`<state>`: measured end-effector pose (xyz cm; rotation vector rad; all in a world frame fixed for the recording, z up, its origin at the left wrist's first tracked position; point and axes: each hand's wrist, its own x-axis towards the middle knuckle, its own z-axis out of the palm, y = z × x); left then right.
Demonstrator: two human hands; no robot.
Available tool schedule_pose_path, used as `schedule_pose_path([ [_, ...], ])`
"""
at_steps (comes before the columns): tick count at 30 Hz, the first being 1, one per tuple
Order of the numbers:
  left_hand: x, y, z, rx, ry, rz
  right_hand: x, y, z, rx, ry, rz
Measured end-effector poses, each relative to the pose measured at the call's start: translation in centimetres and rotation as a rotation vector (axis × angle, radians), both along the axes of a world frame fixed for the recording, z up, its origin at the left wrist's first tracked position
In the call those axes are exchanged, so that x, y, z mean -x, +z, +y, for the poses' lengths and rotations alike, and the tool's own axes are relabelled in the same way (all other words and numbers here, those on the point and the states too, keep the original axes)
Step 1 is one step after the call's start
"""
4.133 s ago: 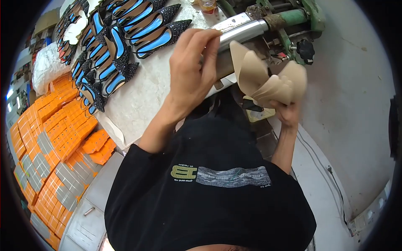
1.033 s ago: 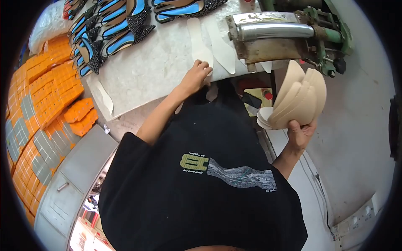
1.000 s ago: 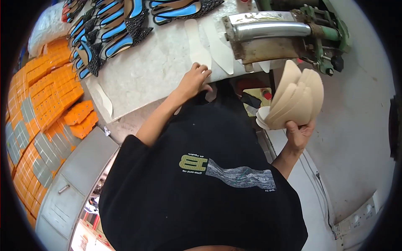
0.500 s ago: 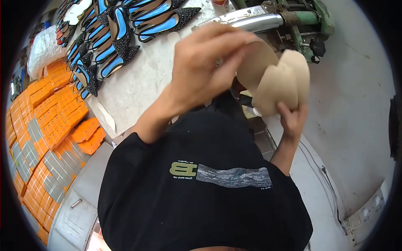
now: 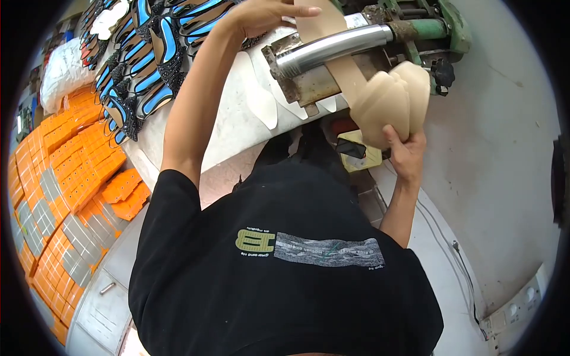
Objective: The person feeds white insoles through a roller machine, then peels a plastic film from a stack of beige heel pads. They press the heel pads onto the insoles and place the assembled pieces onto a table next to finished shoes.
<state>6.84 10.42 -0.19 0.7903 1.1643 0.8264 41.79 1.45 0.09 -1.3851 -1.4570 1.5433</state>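
Note:
My left hand [image 5: 261,16] is at the top, fingers stretched and apart, one fingertip over a beige sole-shaped piece [image 5: 323,26]. That piece passes under the shiny metal roller [image 5: 338,48] of a green machine [image 5: 424,28], and its lower end reaches the stack. Below the machine my right hand [image 5: 407,151] grips a fanned stack of beige sole pieces [image 5: 389,107] by its lower end, thumb on top. Pale sole-shaped pieces [image 5: 258,95] lie on the table left of the roller.
Black studded shoes with blue insoles [image 5: 169,44] cover the back left of the white table [image 5: 222,133]. Orange bundles [image 5: 71,160] and a white plastic bag [image 5: 59,77] are at the left. A yellowish container [image 5: 365,157] stands below the machine. A cable [image 5: 466,267] runs at the right.
My left hand has moved up and away from the stack, its fingers now spread. One beige piece now lies under the roller. My right hand still holds the stack, slightly lower left.

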Motion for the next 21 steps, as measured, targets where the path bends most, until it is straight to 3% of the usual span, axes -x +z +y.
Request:
schedule_pose_path([
  [3,0.9,5.1,-0.8,-0.439,0.124,0.064,-1.3,0.3,-1.2,-0.080,-0.066,0.010],
  [6,4.0,7.6,-2.9,-0.419,0.297,0.122,-2.6,0.3,-1.8,-0.104,-0.045,0.037],
  [10,5.3,12.8,-11.3,-1.076,0.491,1.233,-2.5,0.1,-2.7,-0.105,-0.009,0.223],
  [11,6.9,11.9,-12.7,-1.067,0.494,1.245,-2.3,0.1,-3.0,-0.098,-0.011,0.284],
  [13,9.8,6.7,-16.6,-1.086,0.289,1.581,-2.0,0.3,-3.3,-0.089,-0.010,0.399],
  [14,8.9,3.3,-18.6,-0.838,0.211,1.595,-1.9,0.4,-3.4,-0.086,0.001,0.400],
  [15,8.7,-0.8,-20.1,-0.827,0.102,1.561,-1.8,0.3,-3.6,-0.075,0.023,0.416],
  [18,5.4,-12.5,-26.8,-0.492,-0.035,1.405,-1.6,-0.1,-4.2,-0.044,0.077,0.455],
  [21,3.7,-16.0,-29.9,-0.506,-0.067,1.320,-1.4,0.4,-4.8,-0.044,0.078,0.436],
])
